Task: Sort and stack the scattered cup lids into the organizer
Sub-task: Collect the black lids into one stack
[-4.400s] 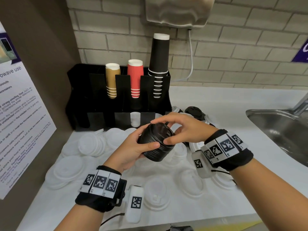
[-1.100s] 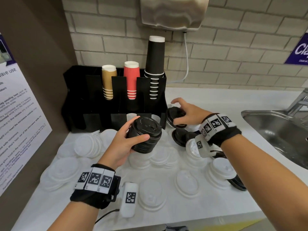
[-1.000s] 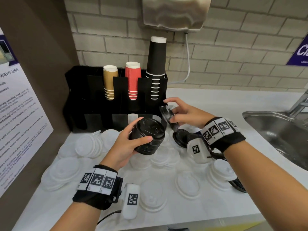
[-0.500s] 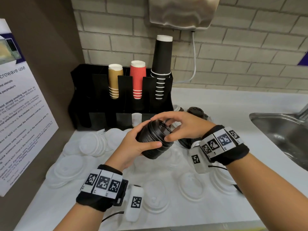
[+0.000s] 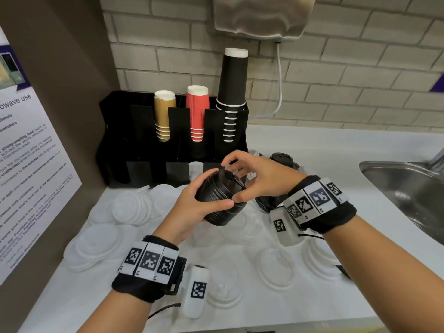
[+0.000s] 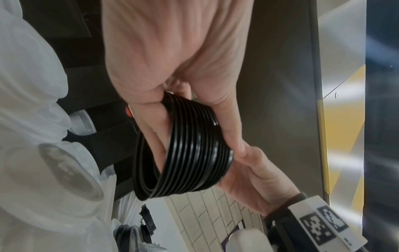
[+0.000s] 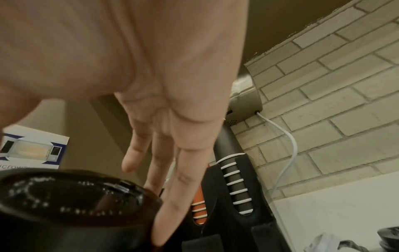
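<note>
From the head view, the left hand (image 5: pixel 192 212) wraps curled fingers and thumb round a stack of black lids (image 5: pixel 219 200), held tilted above the middle of the worktop (image 5: pixel 312 150). The right hand (image 5: pixel 259 176) meets the stack's upper end: its thumb presses the side near the left thumb, and its fingers arch loosely over the top lid, fingertips at the rim. Half a second ago the right fingers sat lower and closer on that top lid; now they are more raised and spread, while the left grip has stayed as it was. White lids (image 5: pixel 134 207) lie scattered over the worktop's left and near parts, more black lids (image 5: pixel 278 159) sit beyond the right hand, and the black organizer (image 5: pixel 120 140) stands in the back left corner with cups in its upper slots. The sink (image 5: pixel 403 183) cuts into the right edge; bare worktop lies open behind it along the wall. In the left wrist view, fingers (image 6: pixel 155 133) reach inside the stack's hollow underside and the thumb (image 6: pixel 233 133) clamps its ribbed outside. In the right wrist view, the fingers (image 7: pixel 177 187) hang nearly straight and slightly parted, one apparently touching the top lid's edge, though blur leaves that contact uncertain.
</note>
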`<control>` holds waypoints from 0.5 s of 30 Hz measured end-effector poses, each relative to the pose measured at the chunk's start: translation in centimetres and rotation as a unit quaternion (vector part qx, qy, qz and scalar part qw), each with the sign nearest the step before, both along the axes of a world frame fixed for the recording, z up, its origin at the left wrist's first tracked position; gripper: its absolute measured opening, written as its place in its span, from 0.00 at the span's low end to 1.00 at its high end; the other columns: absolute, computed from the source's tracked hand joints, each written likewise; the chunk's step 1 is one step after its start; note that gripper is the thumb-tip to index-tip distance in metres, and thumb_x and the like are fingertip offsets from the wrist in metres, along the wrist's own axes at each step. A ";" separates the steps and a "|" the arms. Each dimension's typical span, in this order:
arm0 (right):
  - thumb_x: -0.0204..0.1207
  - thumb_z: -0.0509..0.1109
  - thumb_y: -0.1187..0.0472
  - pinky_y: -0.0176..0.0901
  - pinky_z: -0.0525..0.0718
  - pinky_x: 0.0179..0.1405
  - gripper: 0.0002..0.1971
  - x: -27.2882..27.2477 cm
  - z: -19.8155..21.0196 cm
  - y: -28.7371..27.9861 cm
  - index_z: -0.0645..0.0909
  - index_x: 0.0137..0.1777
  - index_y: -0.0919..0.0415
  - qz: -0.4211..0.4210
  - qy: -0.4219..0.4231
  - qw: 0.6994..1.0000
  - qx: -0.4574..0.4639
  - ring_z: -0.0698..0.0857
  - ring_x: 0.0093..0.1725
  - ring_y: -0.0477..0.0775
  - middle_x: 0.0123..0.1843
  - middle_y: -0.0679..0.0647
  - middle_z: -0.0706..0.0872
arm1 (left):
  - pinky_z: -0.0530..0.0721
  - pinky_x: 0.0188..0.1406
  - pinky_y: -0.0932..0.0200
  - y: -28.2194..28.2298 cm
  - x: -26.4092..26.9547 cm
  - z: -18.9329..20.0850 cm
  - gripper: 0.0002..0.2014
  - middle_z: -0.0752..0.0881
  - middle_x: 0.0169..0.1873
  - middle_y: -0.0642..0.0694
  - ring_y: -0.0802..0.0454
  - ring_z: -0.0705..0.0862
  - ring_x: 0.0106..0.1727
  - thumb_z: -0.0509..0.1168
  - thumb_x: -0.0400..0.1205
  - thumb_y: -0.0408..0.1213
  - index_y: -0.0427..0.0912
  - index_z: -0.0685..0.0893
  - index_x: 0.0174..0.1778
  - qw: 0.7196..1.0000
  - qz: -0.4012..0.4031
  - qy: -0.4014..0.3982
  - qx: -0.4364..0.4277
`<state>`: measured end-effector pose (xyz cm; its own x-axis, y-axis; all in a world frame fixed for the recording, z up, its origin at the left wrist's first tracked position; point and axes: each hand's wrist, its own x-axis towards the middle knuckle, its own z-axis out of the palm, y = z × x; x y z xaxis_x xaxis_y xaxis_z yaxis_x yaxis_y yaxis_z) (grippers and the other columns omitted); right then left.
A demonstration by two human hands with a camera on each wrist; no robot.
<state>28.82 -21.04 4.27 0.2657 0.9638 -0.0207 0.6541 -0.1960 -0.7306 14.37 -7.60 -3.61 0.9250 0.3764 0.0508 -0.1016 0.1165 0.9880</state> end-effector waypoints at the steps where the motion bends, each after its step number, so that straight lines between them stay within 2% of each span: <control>1: 0.67 0.81 0.62 0.39 0.86 0.55 0.29 0.2 0.0 0.0 0.73 0.65 0.49 -0.002 0.026 1.000 -0.002 0.84 0.59 0.46 0.61 0.46 0.83 | 0.88 0.48 0.56 0.0 0.0 0.0 0.40 0.87 0.58 0.55 0.55 0.87 0.59 0.87 0.56 0.41 0.64 0.82 0.65 1.000 0.010 -0.001 -0.001; 3: 0.72 0.78 0.59 0.39 0.85 0.58 0.24 1.2 0.2 -0.2 0.74 0.65 0.49 -0.029 0.080 0.996 0.010 0.85 0.60 0.45 0.65 0.48 0.82 | 0.88 0.51 0.55 0.3 0.1 0.2 0.40 0.88 0.59 0.53 0.54 0.87 0.61 0.85 0.56 0.41 0.60 0.82 0.66 0.999 0.032 -0.012 -0.010; 4: 0.74 0.75 0.57 0.37 0.83 0.59 0.20 2.1 0.2 -0.4 0.75 0.66 0.49 -0.060 0.079 0.995 0.016 0.85 0.60 0.46 0.67 0.49 0.81 | 0.87 0.54 0.55 0.5 0.0 0.3 0.40 0.88 0.59 0.53 0.54 0.86 0.61 0.83 0.56 0.41 0.58 0.82 0.67 0.999 0.042 -0.019 -0.014; 5: 0.77 0.72 0.57 0.36 0.80 0.59 0.18 3.2 0.3 -0.5 0.76 0.66 0.51 -0.098 0.047 0.994 0.006 0.84 0.61 0.46 0.68 0.51 0.80 | 0.86 0.56 0.55 0.8 -0.2 0.4 0.39 0.88 0.59 0.52 0.54 0.86 0.62 0.82 0.56 0.40 0.57 0.82 0.66 0.998 0.051 -0.024 -0.016; 7: 0.80 0.68 0.54 0.34 0.73 0.60 0.18 6.0 -0.1 -0.8 0.77 0.68 0.56 -0.166 -0.102 0.976 -0.099 0.80 0.64 0.50 0.70 0.53 0.80 | 0.85 0.58 0.55 1.3 -0.5 0.5 0.37 0.88 0.59 0.52 0.54 0.86 0.62 0.81 0.58 0.37 0.56 0.82 0.65 0.997 0.066 -0.028 -0.019; 9: 0.79 0.68 0.48 0.40 0.70 0.69 0.24 8.1 -1.0 -0.8 0.75 0.72 0.57 -0.175 -0.236 0.916 -0.273 0.75 0.71 0.54 0.73 0.53 0.77 | 0.86 0.59 0.53 1.7 -0.7 0.4 0.38 0.88 0.61 0.50 0.53 0.86 0.62 0.80 0.59 0.35 0.53 0.81 0.68 0.996 0.079 -0.030 -0.024; 11: 0.74 0.73 0.43 0.46 0.70 0.72 0.33 8.6 -2.2 -0.5 0.71 0.76 0.54 -0.152 -0.254 0.875 -0.383 0.74 0.73 0.55 0.75 0.51 0.74 | 0.85 0.62 0.52 1.9 -0.8 0.4 0.40 0.87 0.62 0.48 0.53 0.86 0.63 0.80 0.59 0.34 0.51 0.80 0.70 0.996 0.085 -0.031 -0.023; 13: 0.67 0.76 0.39 0.47 0.72 0.69 0.40 8.1 -3.3 0.0 0.68 0.77 0.54 -0.135 -0.245 0.860 -0.426 0.75 0.72 0.55 0.75 0.51 0.75 | 0.85 0.61 0.51 1.9 -0.9 0.4 0.40 0.87 0.62 0.49 0.53 0.86 0.63 0.80 0.59 0.35 0.52 0.80 0.71 0.996 0.081 -0.031 -0.017; 15: 0.61 0.78 0.35 0.47 0.79 0.62 0.41 7.5 -4.4 0.3 0.74 0.71 0.55 -0.122 -0.291 0.840 -0.441 0.82 0.63 0.56 0.67 0.53 0.82 | 0.86 0.58 0.52 1.9 -0.9 0.4 0.41 0.87 0.62 0.51 0.54 0.86 0.62 0.80 0.59 0.36 0.53 0.80 0.71 0.997 0.071 -0.028 -0.013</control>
